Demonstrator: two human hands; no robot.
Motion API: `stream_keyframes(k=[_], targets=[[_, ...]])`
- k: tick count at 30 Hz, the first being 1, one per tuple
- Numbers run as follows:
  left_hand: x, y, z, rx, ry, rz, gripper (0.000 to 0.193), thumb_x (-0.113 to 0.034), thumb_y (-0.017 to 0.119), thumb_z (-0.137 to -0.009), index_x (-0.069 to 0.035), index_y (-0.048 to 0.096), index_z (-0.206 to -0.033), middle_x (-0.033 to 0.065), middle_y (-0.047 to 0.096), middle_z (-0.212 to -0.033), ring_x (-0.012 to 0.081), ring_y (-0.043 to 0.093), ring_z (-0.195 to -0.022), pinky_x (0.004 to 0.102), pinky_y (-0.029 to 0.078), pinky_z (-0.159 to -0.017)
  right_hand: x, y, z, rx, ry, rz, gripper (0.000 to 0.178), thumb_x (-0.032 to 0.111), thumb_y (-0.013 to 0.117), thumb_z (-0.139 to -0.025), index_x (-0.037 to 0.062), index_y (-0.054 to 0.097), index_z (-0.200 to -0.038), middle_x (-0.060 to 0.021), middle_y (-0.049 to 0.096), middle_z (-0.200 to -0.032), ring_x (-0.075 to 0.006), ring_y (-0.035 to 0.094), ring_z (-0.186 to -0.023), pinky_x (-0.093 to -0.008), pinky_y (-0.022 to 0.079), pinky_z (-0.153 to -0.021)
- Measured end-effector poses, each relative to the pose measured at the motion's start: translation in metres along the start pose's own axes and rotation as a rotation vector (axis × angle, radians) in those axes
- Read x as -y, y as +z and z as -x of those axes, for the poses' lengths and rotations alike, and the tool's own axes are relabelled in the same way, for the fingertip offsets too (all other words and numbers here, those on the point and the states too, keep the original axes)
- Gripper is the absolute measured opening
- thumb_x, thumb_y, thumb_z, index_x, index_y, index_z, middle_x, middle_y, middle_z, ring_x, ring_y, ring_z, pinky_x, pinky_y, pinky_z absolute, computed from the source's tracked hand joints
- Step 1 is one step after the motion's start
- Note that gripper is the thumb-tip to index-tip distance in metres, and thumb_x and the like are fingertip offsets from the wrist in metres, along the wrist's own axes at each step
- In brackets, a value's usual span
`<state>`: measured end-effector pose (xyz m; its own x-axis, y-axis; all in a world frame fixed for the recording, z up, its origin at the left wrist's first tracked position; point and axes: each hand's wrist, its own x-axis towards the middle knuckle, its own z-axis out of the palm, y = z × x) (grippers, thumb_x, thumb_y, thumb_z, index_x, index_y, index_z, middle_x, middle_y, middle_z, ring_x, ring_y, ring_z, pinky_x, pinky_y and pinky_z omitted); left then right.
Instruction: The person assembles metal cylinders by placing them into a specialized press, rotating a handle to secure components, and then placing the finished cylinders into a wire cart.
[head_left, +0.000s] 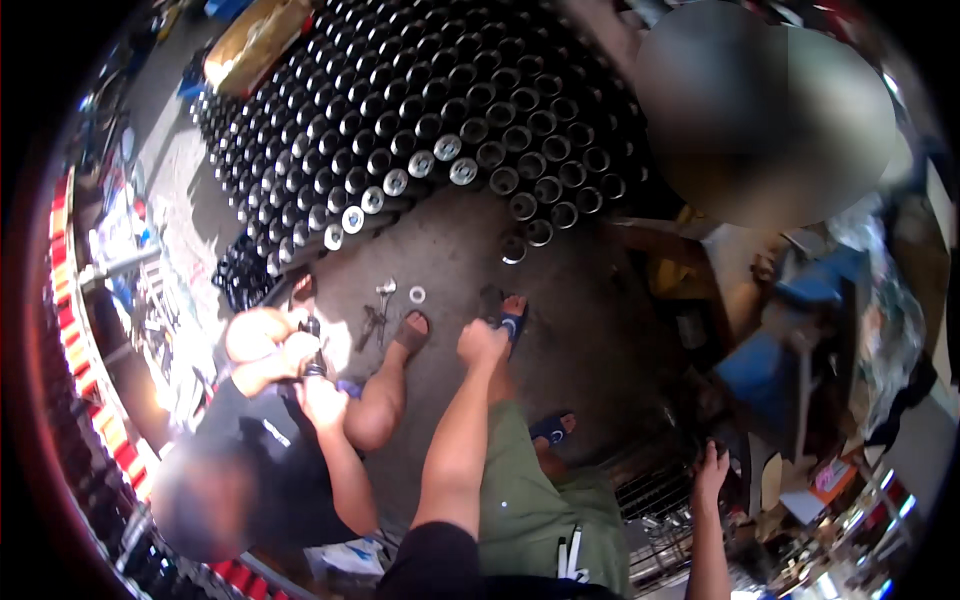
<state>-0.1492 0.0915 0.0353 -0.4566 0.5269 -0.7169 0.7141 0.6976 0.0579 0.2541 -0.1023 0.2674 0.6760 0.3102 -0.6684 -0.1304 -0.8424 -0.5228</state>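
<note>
My left hand (483,343) is closed in a fist in front of my legs, above my sandalled foot (513,318). Whether it grips the small dark shape just beyond it I cannot make out. Off to the right, my right hand (711,468) has its fingers bent against a dark object (735,445) whose kind is unclear. At the left, a seated co-worker holds a black cylindrical part (315,362) between both hands. On the floor by that person's foot lie a pale ring (417,294) and several small metal tools (374,322).
Rows of black cylinders (380,110) with shiny rims fill the far floor; several have silver discs on top. A cardboard box (258,45) rests on them at the far left. A wire rack (655,500) stands near my right leg, with a blue piece (760,365) beyond.
</note>
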Motion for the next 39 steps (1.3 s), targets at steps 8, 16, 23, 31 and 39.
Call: stream_keyframes(k=[8,16,23,31,39], targets=[[0.168,-0.231,0.34,0.627,0.212,1.012,0.038,-0.023,0.064,-0.091,0.004,0.06,-0.118,0.0159,0.068,-0.086,0.0215,0.068,-0.076,0.032,0.054,-0.067,-0.068,-0.107,0.05,0.204,0.091,-0.038,0.018,0.026,0.058,-0.101,0.0087,0.063,-0.097,0.0016,0.05,-0.063,-0.0083,0.043,-0.044,-0.0252,0.033,-0.038],[-0.124,-0.345,0.502,0.28,1.283,1.56,0.056,0.003,0.077,-0.072,0.0,0.049,-0.122,0.0095,0.065,-0.1,0.0219,0.063,-0.102,0.0344,0.045,-0.098,-0.052,-0.152,0.075,-0.224,-0.285,0.244,0.055,0.051,0.067,-0.09,-0.0008,0.064,-0.073,-0.0163,0.058,-0.061,-0.0262,0.057,-0.058,-0.0403,0.045,-0.061],[-0.293,-0.322,0.433,-0.223,1.75,1.061,0.015,-0.007,0.078,-0.082,-0.002,0.068,-0.092,-0.0014,0.066,-0.088,0.0108,0.058,-0.078,0.0275,0.044,-0.077,-0.095,-0.173,0.142,-0.369,-0.46,0.128,0.055,0.045,0.071,-0.09,-0.002,0.056,-0.065,-0.0129,0.045,-0.051,-0.0144,0.04,-0.05,-0.0384,0.037,-0.051],[-0.364,-0.317,0.461,0.299,1.293,1.128,0.032,-0.014,0.09,-0.071,-0.005,0.068,-0.092,-0.0025,0.065,-0.086,0.0095,0.056,-0.076,0.0288,0.047,-0.072,-0.093,-0.162,0.229,-0.503,-0.456,0.044,0.047,0.039,0.075,-0.087,0.0008,0.059,-0.064,-0.0157,0.048,-0.051,-0.0235,0.046,-0.044,-0.0393,0.038,-0.048],[-0.34,-0.314,0.47,0.844,1.723,0.433,0.062,-0.003,0.091,-0.053,-0.009,0.064,-0.108,0.0012,0.069,-0.101,0.0134,0.063,-0.097,0.0333,0.051,-0.09,-0.027,-0.16,0.264,-0.433,-0.549,-0.115,0.039,0.024,0.075,-0.086,-0.0016,0.056,-0.063,-0.0097,0.043,-0.048,-0.0119,0.041,-0.045,-0.0342,0.033,-0.045]])
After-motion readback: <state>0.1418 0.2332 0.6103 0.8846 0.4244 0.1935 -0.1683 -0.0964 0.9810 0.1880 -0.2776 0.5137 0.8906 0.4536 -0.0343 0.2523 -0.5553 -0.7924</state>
